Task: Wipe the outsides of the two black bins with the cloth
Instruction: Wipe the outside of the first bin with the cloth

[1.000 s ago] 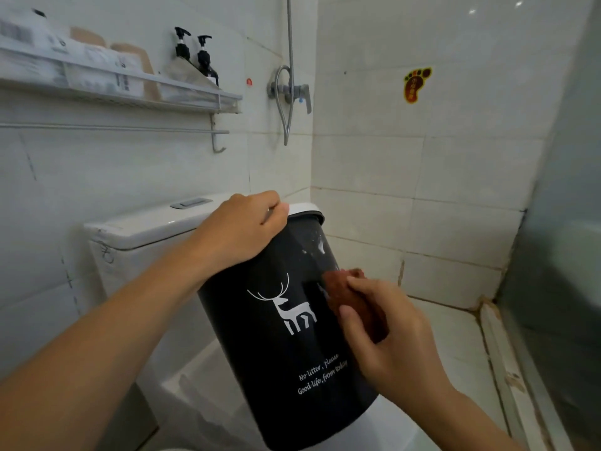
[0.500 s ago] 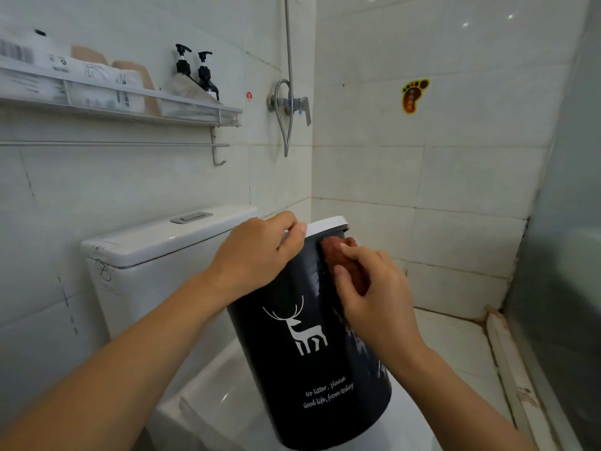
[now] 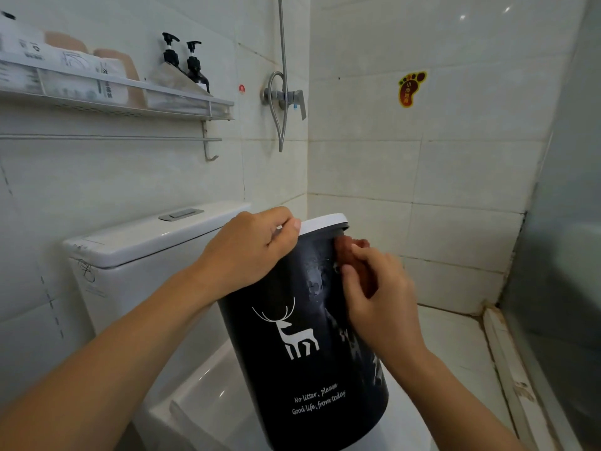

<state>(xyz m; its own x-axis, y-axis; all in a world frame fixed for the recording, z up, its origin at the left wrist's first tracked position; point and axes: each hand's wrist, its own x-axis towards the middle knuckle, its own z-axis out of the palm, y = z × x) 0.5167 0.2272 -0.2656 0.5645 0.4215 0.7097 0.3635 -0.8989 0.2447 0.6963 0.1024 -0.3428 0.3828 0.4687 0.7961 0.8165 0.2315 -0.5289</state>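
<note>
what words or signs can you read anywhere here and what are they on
"No litter , please" on the black bin, under a white deer picture.
"Good life, from today" on the same bin, one line lower.
Foot-shaped sticker on the wall tile: Chinese characters, too small to read surely.
Packets on the wall shelf: print too blurred to read.
Pump bottles: no readable label.

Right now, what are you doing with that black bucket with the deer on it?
A person is cleaning a black bin over the toilet. The left hand grips the bin at its white rim to steady it, tilted. The right hand presses a reddish-brown cloth against the bin's upper right side, just under the rim. Pale smears show on the bin beside the cloth. Only one bin is in view.
</note>
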